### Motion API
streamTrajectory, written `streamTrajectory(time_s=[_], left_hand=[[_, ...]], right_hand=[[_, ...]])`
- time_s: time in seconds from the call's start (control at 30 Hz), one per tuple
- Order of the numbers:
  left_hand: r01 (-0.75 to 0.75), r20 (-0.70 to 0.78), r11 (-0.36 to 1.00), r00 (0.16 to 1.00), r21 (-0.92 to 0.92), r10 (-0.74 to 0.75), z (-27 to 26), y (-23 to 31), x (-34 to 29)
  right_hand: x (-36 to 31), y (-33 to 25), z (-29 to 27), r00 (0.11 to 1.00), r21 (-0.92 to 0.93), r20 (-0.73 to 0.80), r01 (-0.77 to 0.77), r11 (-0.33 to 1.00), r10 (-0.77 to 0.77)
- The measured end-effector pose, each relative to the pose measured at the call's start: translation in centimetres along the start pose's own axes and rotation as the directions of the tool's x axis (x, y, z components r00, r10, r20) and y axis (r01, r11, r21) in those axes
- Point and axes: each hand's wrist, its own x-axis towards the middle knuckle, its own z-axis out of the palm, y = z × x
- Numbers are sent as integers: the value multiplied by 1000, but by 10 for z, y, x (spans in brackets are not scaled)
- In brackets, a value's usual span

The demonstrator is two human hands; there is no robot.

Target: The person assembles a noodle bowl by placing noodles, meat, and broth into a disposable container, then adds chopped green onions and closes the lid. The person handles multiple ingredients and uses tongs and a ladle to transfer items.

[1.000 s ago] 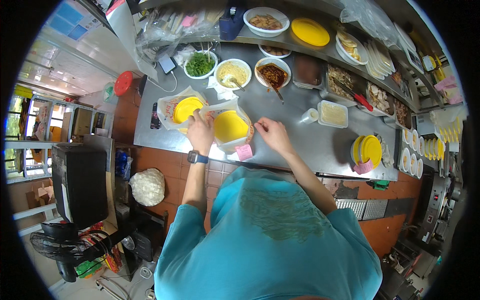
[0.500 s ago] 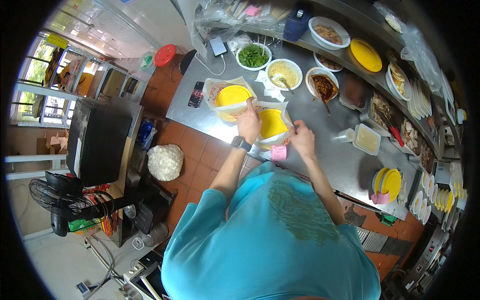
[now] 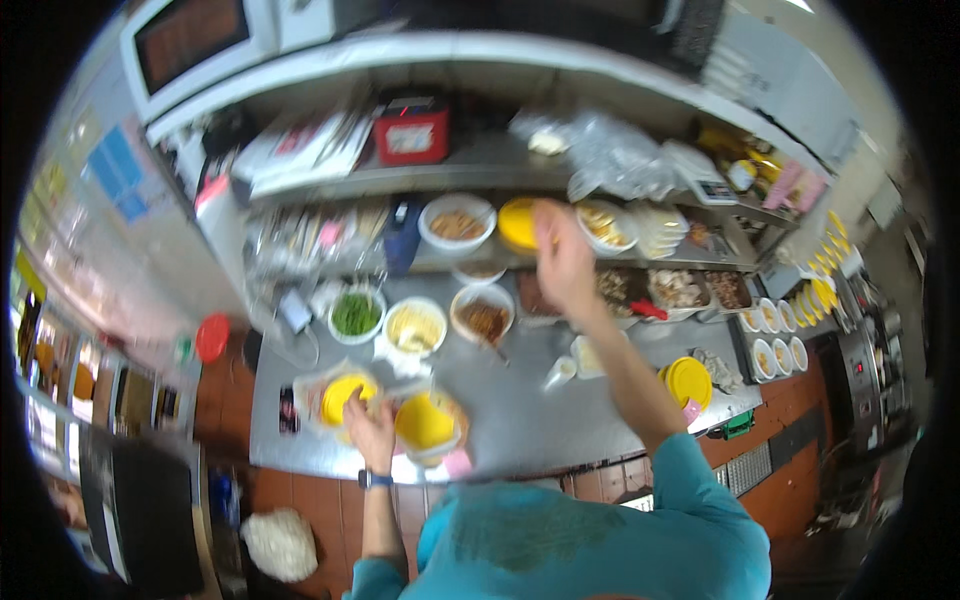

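Two pale bags stand side by side near the front edge of the steel table, the left bag (image 3: 312,385) and the right bag (image 3: 458,412). Each holds a round container topped by a yellow lid, the left lid (image 3: 345,388) and the right lid (image 3: 425,422). My left hand (image 3: 370,432), a watch on its wrist, is between them with its fingers closed at the right bag's left edge. High over the table, my right hand (image 3: 566,258) is stretched toward the lower shelf, beside a yellow lid (image 3: 516,224) there. Motion blurs its fingers, so their grip cannot be made out.
Behind the bags are bowls of chopped greens (image 3: 356,314), pale minced food (image 3: 415,328) and dark red sauce (image 3: 482,318). Trays of food (image 3: 676,290) line the back right. Stacked yellow-lidded containers (image 3: 688,382) stand at right. A red box (image 3: 412,135) sits on the shelf above.
My right hand has let go of the right bag and swung up and forward to the shelf. My left hand stays by the bags. The view has tilted up, showing more shelving.
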Motion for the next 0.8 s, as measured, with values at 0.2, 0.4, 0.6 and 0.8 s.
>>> streamTrajectory(time_s=[0.2,0.4,0.6,0.8], left_hand=[[-262,-111,945,963,-196,245,-13,99,40],[-554,-135,770,829,-315,542,-15,209,85],[-790,-294,484,597,-376,746,-51,305,131],[-900,-547,188,393,-393,739,-111,350,161]], right_hand=[[292,13,-90,577,-716,-492,159,680,-653],[349,20,-97,887,-690,-414,-160,706,-204],[316,-41,-132,886,-504,-428,-71,861,-177],[291,-46,-150,969,793,-152,0,609,197]])
